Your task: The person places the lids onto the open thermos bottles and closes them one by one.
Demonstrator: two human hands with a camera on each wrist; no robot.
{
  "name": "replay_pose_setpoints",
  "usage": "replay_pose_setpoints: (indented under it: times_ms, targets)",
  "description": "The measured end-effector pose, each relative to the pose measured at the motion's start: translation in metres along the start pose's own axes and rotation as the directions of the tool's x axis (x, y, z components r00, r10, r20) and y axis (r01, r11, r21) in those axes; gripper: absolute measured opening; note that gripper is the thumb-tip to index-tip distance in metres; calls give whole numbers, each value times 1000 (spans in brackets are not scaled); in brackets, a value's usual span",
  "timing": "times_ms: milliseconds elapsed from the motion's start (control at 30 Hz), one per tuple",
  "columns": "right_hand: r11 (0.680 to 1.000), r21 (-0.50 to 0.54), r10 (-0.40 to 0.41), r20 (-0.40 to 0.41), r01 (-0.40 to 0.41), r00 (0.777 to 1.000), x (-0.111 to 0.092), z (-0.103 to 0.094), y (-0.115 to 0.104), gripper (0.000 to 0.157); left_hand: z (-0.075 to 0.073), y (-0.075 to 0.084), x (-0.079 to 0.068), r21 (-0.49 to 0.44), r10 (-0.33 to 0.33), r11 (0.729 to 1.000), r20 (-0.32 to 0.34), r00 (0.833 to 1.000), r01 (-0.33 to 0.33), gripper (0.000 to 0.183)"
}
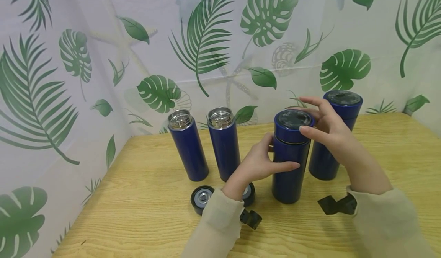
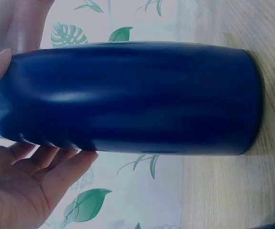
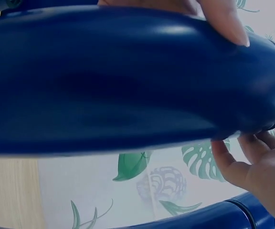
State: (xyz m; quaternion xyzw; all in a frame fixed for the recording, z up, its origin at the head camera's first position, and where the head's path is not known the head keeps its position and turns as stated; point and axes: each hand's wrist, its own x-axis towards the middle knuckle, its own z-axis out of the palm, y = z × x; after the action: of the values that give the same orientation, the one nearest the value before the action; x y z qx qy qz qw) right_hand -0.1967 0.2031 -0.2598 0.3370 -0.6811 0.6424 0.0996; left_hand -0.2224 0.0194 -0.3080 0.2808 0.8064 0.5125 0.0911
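Note:
A dark blue thermos flask point(image 1: 289, 173) stands upright on the wooden table, its lid point(image 1: 293, 119) with a glossy black top in place. My left hand point(image 1: 260, 162) grips the upper body from the left, thumb across the near side; in the left wrist view the fingers point(image 2: 66, 171) curl against the blue wall. My right hand point(image 1: 327, 126) holds the lid, thumb at its near right edge and fingers reaching behind. In the right wrist view the right fingers point(image 3: 252, 152) touch the flask close to the lid seam.
Behind on the right stands another lidded blue flask point(image 1: 325, 158). Two open flasks, one left point(image 1: 189, 151) and one beside it point(image 1: 224, 147), show steel rims. Upturned lids lie before them, one point(image 1: 202, 198) plain to see, another point(image 1: 249, 195) partly behind my left arm. A leaf-patterned cloth point(image 1: 213, 40) hangs behind.

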Motion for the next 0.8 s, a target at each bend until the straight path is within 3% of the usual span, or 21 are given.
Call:
replay_pose_setpoints:
  times_ms: [100, 233, 300, 400, 533, 633, 700, 800]
  targets:
    - [988, -146, 36, -55, -44, 998, 1, 3, -1, 58, 0, 0, 0, -3, -4, 1000, 1, 1000, 4, 67]
    - [920, -369, 86, -139, -132, 987, 2, 8, -1, 67, 0, 0, 0, 5, -18, 1000, -2, 1000, 18, 67]
    - [906, -400, 87, -149, -140, 985, 2, 9, -1, 68, 0, 1, 0, 10, -24, 1000, -3, 1000, 24, 66]
    - [925, -367, 61, -109, -97, 992, 2, 8, -1, 62, 0, 1, 0, 7, -23, 1000, -4, 1000, 23, 65]
    - [989, -148, -12, -10, 10, 1000, 1, 4, 0, 55, 0, 1, 0, 1, -17, 1000, -6, 1000, 17, 66]
    - [999, -10, -49, 22, 49, 999, 0, 2, 0, 56, 0, 1, 0, 2, -13, 1000, -7, 1000, 13, 65]
    - [999, -20, -46, 12, 46, 999, 0, 2, 0, 57, 0, 1, 0, 0, -9, 1000, -6, 1000, 9, 65]
    - [983, -183, 2, -46, -10, 999, 0, 4, -1, 62, 0, 1, 0, -1, -9, 1000, -6, 1000, 9, 64]
